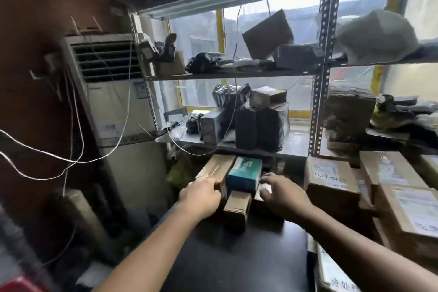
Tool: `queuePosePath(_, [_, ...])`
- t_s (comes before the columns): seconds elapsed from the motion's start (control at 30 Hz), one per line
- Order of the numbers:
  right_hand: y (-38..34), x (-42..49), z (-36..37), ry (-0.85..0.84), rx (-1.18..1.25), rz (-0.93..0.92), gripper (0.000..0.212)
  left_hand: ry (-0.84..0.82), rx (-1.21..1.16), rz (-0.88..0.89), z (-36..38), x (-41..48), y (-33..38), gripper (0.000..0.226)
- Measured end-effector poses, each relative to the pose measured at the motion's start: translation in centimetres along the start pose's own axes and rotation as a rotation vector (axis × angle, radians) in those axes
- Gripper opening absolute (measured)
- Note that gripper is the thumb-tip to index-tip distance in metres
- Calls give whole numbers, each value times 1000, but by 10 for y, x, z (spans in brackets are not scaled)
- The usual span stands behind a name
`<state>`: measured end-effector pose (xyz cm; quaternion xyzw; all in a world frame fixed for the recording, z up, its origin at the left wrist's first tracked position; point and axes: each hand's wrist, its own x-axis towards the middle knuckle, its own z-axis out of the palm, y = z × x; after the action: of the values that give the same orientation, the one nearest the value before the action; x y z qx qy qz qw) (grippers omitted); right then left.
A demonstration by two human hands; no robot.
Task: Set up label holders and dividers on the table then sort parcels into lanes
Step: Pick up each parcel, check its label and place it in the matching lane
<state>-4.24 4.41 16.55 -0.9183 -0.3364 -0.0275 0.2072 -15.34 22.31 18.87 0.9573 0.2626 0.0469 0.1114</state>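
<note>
Parcels (237, 206), small brown cartons with teal box (244, 174) on top, sit at far edge of black table (237, 256), below shelf (296, 147). Left hand (201, 194) against stack's left side, grip blurred, cannot tell. Right hand (282, 193) loosely spread at stack's right side.

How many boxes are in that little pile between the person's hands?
3: a long brown carton beside the left hand, a teal box in the middle, and a small brown carton just in front of it. The right hand may hide more.
</note>
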Motion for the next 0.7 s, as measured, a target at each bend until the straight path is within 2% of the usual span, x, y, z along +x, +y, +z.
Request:
queuePosePath(0.23, [-13, 54, 36, -55, -8, 23, 33, -32, 19, -51, 15, 45, -53, 46])
queuePosePath(0.5, [0, 134, 83, -127, 147, 98, 35, -119, 98, -108, 42, 126, -86, 38])
queuePosePath(0.7, [17, 184, 97, -144, 169, 184, 39, -79, 79, -37, 53, 207, -83, 42])
